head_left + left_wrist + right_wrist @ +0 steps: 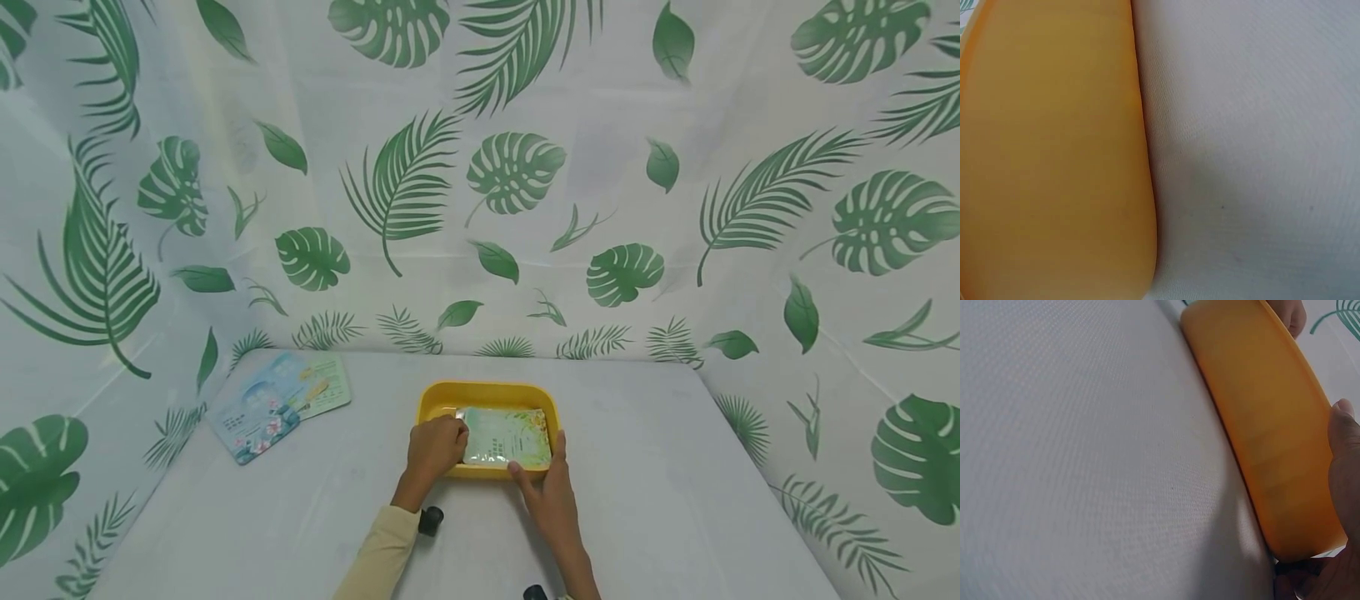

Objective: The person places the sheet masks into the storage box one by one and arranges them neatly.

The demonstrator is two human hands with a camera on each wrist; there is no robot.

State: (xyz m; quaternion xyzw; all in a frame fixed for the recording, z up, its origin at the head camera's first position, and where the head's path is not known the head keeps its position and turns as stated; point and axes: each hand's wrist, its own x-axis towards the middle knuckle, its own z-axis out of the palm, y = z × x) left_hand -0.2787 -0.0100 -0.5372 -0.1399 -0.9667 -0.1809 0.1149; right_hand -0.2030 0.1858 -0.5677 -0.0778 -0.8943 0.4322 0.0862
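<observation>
Where the head view looks down on the table [637, 475], a green-printed packet [502, 437] lies inside the yellow tray [487, 392]. Your left hand [435, 450] is curled at the packet's left edge; whether it pinches that edge, you cannot tell. Your right hand [551, 500] grips the tray's near right corner, thumb on the front rim, probably to steady it. A blue pack [258, 412] and a green pack [330, 383] overlap well to the left, seemingly clear of your arms. In the left wrist view, you see the tray's outer wall beside the tabletop, but no hand. In the right wrist view, your thumb rests at the rim and your fingers sit low at the corner, apparently bracing the tray from outside.
</observation>
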